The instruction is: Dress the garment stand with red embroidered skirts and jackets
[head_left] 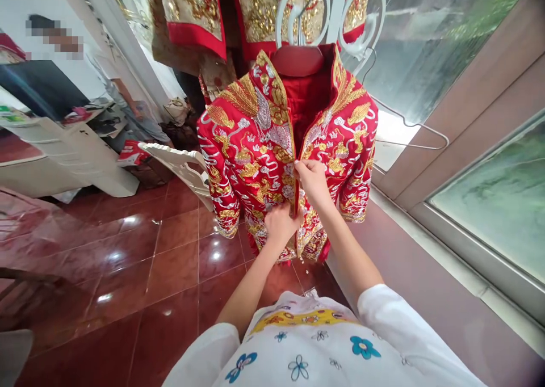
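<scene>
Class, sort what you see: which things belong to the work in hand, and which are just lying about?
In the work:
red embroidered jacket
left hand and right hand, both gripping its front
dark red hanger bearing it

Just around:
gold-sequinned garments, hanging behind
wire hanger
white chair

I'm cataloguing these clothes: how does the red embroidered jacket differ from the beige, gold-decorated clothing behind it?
The red embroidered jacket is mainly red; the beige, gold-decorated clothing has red only along borders. The jacket shows from collar to hem; the beige clothing is cropped by the picture's top. The left hand and right hand hold the jacket's front; neither touches the beige clothing. Both share gold decoration.
</scene>
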`<state>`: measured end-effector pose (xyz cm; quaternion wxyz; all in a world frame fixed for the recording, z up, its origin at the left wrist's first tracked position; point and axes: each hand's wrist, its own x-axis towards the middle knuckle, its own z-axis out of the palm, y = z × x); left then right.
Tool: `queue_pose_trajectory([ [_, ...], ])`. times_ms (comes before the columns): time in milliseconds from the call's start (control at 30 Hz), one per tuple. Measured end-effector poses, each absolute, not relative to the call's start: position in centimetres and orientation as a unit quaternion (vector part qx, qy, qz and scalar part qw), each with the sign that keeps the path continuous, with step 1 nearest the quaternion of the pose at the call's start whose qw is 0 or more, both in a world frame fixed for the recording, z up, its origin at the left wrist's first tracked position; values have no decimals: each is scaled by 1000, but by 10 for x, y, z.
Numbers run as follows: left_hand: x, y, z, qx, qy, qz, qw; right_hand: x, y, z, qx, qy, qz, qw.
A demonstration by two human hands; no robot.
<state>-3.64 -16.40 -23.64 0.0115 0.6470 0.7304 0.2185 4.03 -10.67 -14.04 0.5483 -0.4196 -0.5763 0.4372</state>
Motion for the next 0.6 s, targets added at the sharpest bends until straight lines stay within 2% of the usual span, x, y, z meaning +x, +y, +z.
queue_pose_trajectory([
  [100, -43, -140, -197, 654, 707, 261, -59, 39, -105, -151, -433, -582, 409, 553],
  [200, -45, -114, -175, 673, 694, 249, -62, 37, -93, -141, -454, -568, 425, 539],
  [467, -36, -109, -181, 678, 693, 238, -69, 21, -50, -37, -431, -560, 475, 524],
  [533, -48, -114, -169, 693, 679, 237, -56, 35, -49, -35, -420, -608, 429, 519],
  [600, -73, -116, -144, 692, 666, 269, -73, 64, -41, -39, -416, -647, 299, 564],
])
